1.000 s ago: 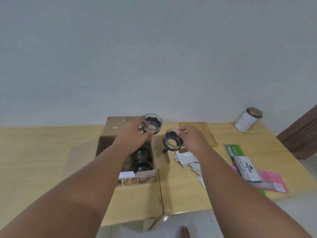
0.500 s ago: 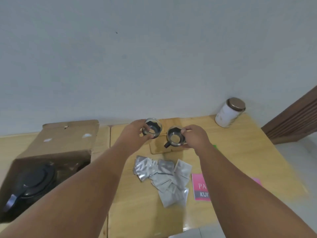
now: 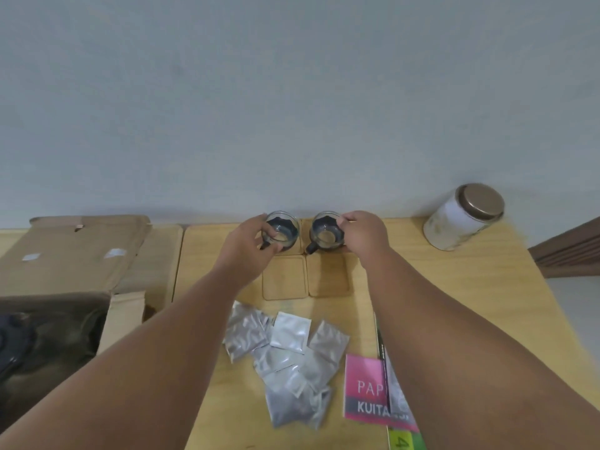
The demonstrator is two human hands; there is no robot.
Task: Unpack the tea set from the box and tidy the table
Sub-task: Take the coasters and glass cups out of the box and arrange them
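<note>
A second ago both cups were being held above the box point(image 3: 74, 251). Now the person is setting them down on the coasters point(image 3: 285, 279), well to the right of where they came from. The left hand point(image 3: 250, 251) is gripping the left cup point(image 3: 281, 230), its fingers point(image 3: 258, 222) curled round the glass wall and clamped on it, and is lowering it onto the back-left square of the coasters. The right hand point(image 3: 365, 237) is doing the same with the right cup point(image 3: 325, 234), fingers wrapped round its right side and closed on it, over the back-right square. Half a second ago the cups were being carried in over the coasters. Now they are sitting about level with the wood, each with a dark handle pointing front-left, though I cannot tell whether the bases are already touching the coasters. The two front squares of the coasters are lying bare, which suggests more cups are being expected there. The sachets point(image 3: 285, 349) are lying in a loose heap in front of the coasters, with the booklet point(image 3: 363, 389) front-right of the coasters and the tin point(image 3: 461, 222) back-right, all on the surface point(image 3: 454, 287). Left of the coasters the box is standing open with a dark shape point(image 3: 16, 339) inside, so the unpacking is looking only partly done. These two cups are nearly placed, and the hands will likely be letting go and heading back to the box.
</note>
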